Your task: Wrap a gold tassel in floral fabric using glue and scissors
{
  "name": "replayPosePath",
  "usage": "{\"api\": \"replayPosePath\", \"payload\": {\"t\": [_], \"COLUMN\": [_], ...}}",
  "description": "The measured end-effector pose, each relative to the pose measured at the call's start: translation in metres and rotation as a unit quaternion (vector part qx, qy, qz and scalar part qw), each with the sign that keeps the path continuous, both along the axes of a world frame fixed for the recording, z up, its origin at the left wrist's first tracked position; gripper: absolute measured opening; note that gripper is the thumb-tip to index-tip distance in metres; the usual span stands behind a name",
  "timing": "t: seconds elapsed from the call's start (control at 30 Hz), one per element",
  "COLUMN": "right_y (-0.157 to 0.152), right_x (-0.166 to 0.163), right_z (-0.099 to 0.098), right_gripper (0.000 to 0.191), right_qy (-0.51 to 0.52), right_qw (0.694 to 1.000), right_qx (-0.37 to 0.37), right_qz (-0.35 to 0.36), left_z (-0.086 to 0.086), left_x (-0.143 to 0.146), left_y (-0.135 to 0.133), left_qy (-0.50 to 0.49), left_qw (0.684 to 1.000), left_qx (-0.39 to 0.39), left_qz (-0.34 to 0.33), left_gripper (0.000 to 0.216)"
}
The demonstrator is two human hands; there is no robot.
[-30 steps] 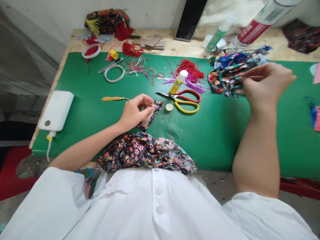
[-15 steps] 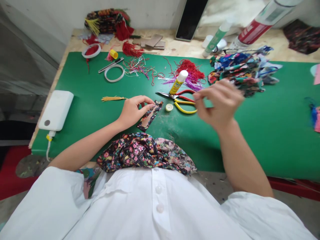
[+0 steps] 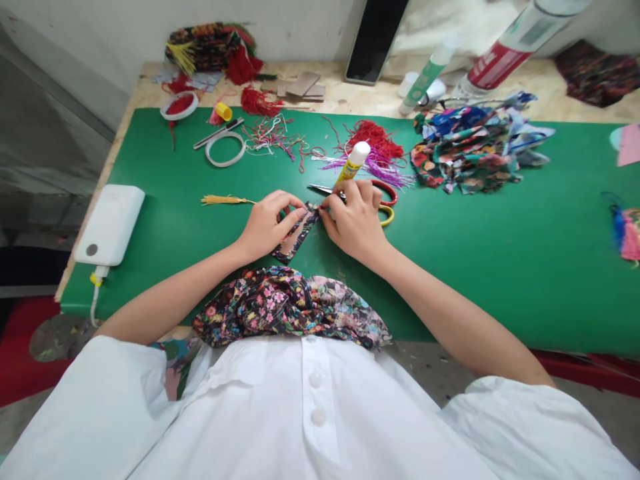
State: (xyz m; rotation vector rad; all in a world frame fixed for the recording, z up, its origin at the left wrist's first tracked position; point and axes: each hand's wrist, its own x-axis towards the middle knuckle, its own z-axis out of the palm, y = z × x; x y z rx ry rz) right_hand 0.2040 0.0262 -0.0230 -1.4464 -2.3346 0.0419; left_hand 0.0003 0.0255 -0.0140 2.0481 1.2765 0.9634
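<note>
A small strip of black floral fabric (image 3: 295,239), folded in around a tan card, lies slanted on the green mat. My left hand (image 3: 267,223) is closed on its upper left edge, thumb and fingers pressed together. From the other side my right hand (image 3: 357,220) pinches the strip's upper right corner. Under and behind the right hand lie scissors (image 3: 389,193) with one red and one yellow handle, partly covered. A yellow glue stick (image 3: 353,163) with a white end stands just beyond the right fingers. Bunched floral cloth (image 3: 280,303) lies at the mat's near edge, against the white shirt.
A yellow tassel (image 3: 226,199) lies left of my left hand, and a white power bank (image 3: 111,223) with a cable farther left. Tape rolls (image 3: 225,149), red thread (image 3: 377,139) and fabric scraps (image 3: 465,147) line the back. A phone (image 3: 376,41) leans on the wall.
My right hand has come down and left from above the mat's right side to the fabric strip's corner, now covering part of the scissors. My left hand stays on the strip.
</note>
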Motion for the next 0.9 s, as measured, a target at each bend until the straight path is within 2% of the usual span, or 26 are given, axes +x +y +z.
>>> {"api": "replayPosePath", "payload": {"t": [0.1,0.27,0.4,0.5,0.63,0.8,0.9], "right_y": [0.002,-0.003,-0.009,-0.016,-0.026,-0.028,-0.025], "right_x": [-0.003,-0.004,-0.005,-0.009,-0.017,-0.02,-0.018], "right_z": [0.002,0.014,0.016,0.016,0.019,0.021,0.022], "right_gripper": [0.022,0.019,0.015,0.022,0.029,0.043,0.047], "right_qy": [0.038,0.109,0.175,0.258,0.372,0.465,0.473], "right_qw": [0.999,0.994,0.984,0.965,0.918,0.859,0.849], "right_qx": [0.002,0.024,0.027,-0.03,-0.133,-0.211,-0.229], "right_qz": [-0.007,0.014,0.026,0.027,0.04,0.032,0.044], "left_z": [-0.003,-0.011,-0.012,-0.009,-0.004,0.002,0.006], "left_x": [0.0,-0.001,0.002,0.005,0.01,0.011,0.009], "left_y": [-0.001,-0.001,-0.003,-0.006,-0.011,-0.017,-0.017], "left_qy": [-0.031,-0.14,-0.203,-0.22,-0.223,-0.217,-0.22], "left_qw": [0.999,0.987,0.974,0.974,0.975,0.976,0.975], "left_qx": [-0.005,-0.073,-0.097,-0.059,-0.017,-0.036,-0.042], "left_qz": [0.007,-0.014,-0.036,-0.02,0.007,0.003,0.002], "left_gripper": [0.013,0.046,0.05,0.048,0.047,0.043,0.044]}}
